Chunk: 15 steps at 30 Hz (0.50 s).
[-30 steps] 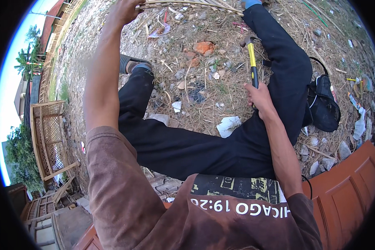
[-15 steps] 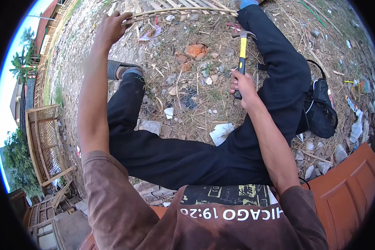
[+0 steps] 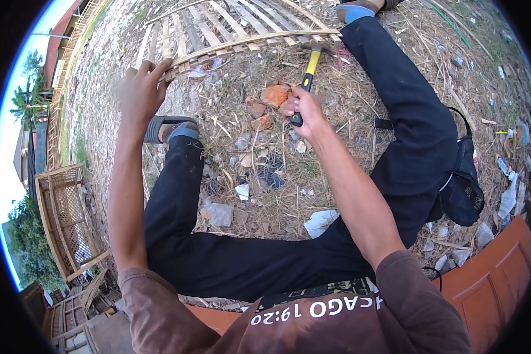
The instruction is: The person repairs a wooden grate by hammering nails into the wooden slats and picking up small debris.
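At the top of the view lies a panel of thin wooden slats (image 3: 206, 28), a long strip running along its near edge. My left hand (image 3: 145, 89) is closed on the near left corner of this panel, thumb and fingers around the wood. In my right hand (image 3: 307, 113) is a claw hammer (image 3: 312, 65) with a yellow and black handle, gripped near the handle's lower end. The hammer's head is at the near edge of the panel, towards its right end; whether it touches the wood I cannot tell.
Broken orange brick (image 3: 275, 96), stones and straw litter the ground between my legs. A black bag (image 3: 461, 192) lies beside my right thigh. Reddish-brown panelled boards (image 3: 484, 295) are behind at the right. A lattice frame (image 3: 71, 218) stands far left.
My right hand has moved left and forward, bringing the hammer from beside my right leg to the panel's edge. More of the slatted panel shows now, its left corner lower in view with my left hand.
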Each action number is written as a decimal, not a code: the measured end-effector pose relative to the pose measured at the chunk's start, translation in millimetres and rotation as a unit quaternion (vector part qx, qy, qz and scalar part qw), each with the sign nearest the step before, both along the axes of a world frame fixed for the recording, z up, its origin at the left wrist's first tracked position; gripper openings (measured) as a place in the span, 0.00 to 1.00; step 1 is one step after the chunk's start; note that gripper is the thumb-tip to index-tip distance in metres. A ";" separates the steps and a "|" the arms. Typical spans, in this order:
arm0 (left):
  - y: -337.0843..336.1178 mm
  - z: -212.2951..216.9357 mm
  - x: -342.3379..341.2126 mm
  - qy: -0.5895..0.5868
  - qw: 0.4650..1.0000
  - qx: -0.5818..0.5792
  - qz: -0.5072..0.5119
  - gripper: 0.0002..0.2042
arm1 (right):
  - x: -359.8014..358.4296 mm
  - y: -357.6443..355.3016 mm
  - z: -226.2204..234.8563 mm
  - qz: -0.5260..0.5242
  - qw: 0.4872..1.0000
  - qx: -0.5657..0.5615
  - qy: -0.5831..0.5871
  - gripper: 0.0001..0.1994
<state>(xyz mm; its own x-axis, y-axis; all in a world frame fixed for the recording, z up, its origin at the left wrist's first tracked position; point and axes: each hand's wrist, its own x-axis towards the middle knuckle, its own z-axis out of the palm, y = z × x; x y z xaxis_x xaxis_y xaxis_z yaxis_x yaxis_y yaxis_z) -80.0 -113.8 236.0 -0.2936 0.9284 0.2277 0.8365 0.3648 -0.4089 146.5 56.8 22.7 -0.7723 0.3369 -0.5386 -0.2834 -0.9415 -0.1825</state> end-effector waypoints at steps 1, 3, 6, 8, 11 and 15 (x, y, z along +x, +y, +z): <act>-0.5 -3.6 0.6 0.012 1.000 0.015 -0.017 0.17 | 7.6 -19.6 3.3 0.070 0.997 0.030 -0.014 0.12; 4.0 -3.8 -9.6 0.001 0.999 0.032 -0.014 0.16 | 15.7 -58.6 23.1 0.175 0.980 0.087 -0.024 0.13; 15.1 -6.1 -12.8 -0.069 0.993 0.096 -0.005 0.16 | 18.1 -92.2 30.9 0.213 0.971 0.109 -0.021 0.14; 13.4 -5.7 -16.3 -0.089 0.988 0.124 0.003 0.17 | 19.9 -92.8 34.6 0.217 0.971 0.099 -0.014 0.14; 10.5 1.5 -23.5 -0.077 0.988 0.130 0.029 0.18 | 36.4 -79.8 31.3 0.241 0.954 0.164 -0.074 0.12; 9.6 9.6 -13.2 -0.103 0.989 0.104 0.012 0.16 | 60.3 -59.5 43.3 0.246 0.940 0.214 -0.102 0.12</act>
<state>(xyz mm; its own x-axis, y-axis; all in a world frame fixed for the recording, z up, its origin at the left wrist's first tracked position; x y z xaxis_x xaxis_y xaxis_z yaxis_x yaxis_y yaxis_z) -93.2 -104.2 245.6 -0.3746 0.8603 0.3458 0.8846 0.4433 -0.1446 206.8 -2.7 65.9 -0.7867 0.1855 -0.5888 0.2494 -0.7770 -0.5780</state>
